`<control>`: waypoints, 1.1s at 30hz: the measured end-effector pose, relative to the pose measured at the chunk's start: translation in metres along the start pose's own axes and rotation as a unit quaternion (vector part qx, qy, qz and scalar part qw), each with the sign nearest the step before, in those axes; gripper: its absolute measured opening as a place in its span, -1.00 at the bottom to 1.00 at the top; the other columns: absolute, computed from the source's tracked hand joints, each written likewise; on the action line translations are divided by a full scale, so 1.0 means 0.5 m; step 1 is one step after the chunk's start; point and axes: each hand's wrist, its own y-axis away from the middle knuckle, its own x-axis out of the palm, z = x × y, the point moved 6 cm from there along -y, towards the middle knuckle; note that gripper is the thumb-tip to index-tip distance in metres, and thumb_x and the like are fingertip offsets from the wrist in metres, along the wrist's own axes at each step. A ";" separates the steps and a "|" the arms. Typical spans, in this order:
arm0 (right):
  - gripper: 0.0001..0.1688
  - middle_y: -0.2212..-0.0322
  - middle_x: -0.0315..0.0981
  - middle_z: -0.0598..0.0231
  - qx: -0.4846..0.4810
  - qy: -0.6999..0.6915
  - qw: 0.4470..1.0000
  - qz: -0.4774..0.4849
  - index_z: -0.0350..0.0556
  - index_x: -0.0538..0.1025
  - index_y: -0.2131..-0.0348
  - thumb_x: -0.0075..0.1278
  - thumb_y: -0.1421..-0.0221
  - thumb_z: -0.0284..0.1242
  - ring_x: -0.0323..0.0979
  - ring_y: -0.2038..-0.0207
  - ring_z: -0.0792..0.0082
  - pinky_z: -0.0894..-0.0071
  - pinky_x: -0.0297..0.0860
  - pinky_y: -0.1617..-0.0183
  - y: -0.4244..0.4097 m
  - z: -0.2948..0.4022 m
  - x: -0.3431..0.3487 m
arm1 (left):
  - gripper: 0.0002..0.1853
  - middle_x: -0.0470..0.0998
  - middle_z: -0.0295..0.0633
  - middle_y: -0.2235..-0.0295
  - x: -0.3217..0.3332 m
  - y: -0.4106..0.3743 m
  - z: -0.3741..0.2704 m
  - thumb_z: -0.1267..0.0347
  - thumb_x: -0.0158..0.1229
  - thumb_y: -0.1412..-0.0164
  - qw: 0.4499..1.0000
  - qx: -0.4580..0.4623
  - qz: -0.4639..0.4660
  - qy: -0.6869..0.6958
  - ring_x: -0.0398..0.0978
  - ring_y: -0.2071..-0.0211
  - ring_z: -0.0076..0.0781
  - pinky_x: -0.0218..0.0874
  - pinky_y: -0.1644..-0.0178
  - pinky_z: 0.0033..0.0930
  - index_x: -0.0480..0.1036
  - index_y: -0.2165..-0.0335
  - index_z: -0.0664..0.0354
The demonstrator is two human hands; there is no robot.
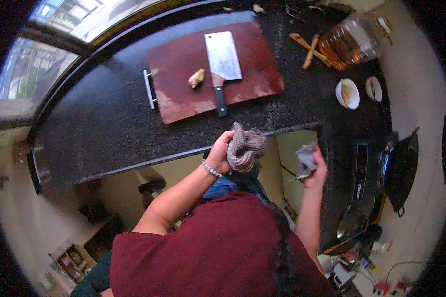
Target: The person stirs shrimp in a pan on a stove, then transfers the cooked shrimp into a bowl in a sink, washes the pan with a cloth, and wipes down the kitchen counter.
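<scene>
A bunched grey-brown waffle-weave cloth (pixel 239 157) is gripped in my left hand (pixel 219 151), just off the front edge of the counter. Farther right, my right hand (pixel 318 172) holds a smaller, crumpled grey cloth (pixel 305 160), slightly blurred. Beyond my left hand lies a reddish-brown cutting board (pixel 182 48) with a metal handle (pixel 149 89) on its left end. On the board rests a cleaver (pixel 223 55), its black handle towards me and overhanging the board's near edge. A knobbly piece of ginger root (pixel 196 78) sits to the left of the blade, apart from it.
Two white bowls (pixel 347 93) stand on the dark speckled counter (pixel 96 122) at right. Behind them are crossed wooden utensils (pixel 307 50) and a large plastic jug of amber liquid (pixel 351 42). A black wok (pixel 401 170) is at far right, and a window (pixel 41 67) at left.
</scene>
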 end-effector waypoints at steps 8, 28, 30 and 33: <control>-0.54 0.23 0.29 0.06 0.244 -0.078 0.886 0.386 -0.23 0.22 0.12 -0.15 0.09 -0.48 0.33 0.21 0.27 0.36 0.26 0.09 0.043 -0.269 0.479 | -0.70 0.45 -0.16 0.36 -0.067 0.066 -0.128 0.26 -0.23 -0.10 0.976 0.134 0.093 0.141 0.42 0.33 -0.28 0.24 0.17 -0.21 0.37 0.36 0.21; -0.60 0.28 0.35 0.07 0.231 0.143 0.902 0.337 -0.23 0.29 0.20 -0.11 0.12 -0.49 0.36 0.23 0.30 0.34 0.29 0.12 -0.009 -0.346 0.577 | -0.56 0.18 -0.10 0.00 -0.183 0.161 -0.726 0.30 -0.14 -0.01 0.145 0.446 -0.275 -0.839 0.03 -0.08 -0.21 -0.21 -0.13 -0.16 0.22 0.08 0.20; -0.61 0.29 0.35 0.07 0.234 0.126 0.914 0.306 -0.22 0.30 0.21 -0.08 0.13 -0.50 0.36 0.24 0.30 0.33 0.30 0.13 -0.006 -0.348 0.568 | -0.54 0.16 -0.12 -0.01 -0.165 0.114 -0.781 0.31 -0.12 0.00 0.122 0.448 -0.269 -0.844 0.05 -0.07 -0.22 -0.18 -0.12 -0.15 0.19 0.07 0.18; -0.62 0.30 0.35 0.06 0.246 0.120 0.917 0.290 -0.22 0.30 0.22 -0.08 0.14 -0.52 0.36 0.25 0.29 0.33 0.30 0.13 -0.004 -0.358 0.566 | -0.55 0.20 -0.16 0.01 -0.149 0.082 -0.859 0.32 -0.08 0.03 0.100 0.467 -0.265 -0.838 0.09 -0.05 -0.24 -0.11 -0.09 -0.15 0.22 0.09 0.15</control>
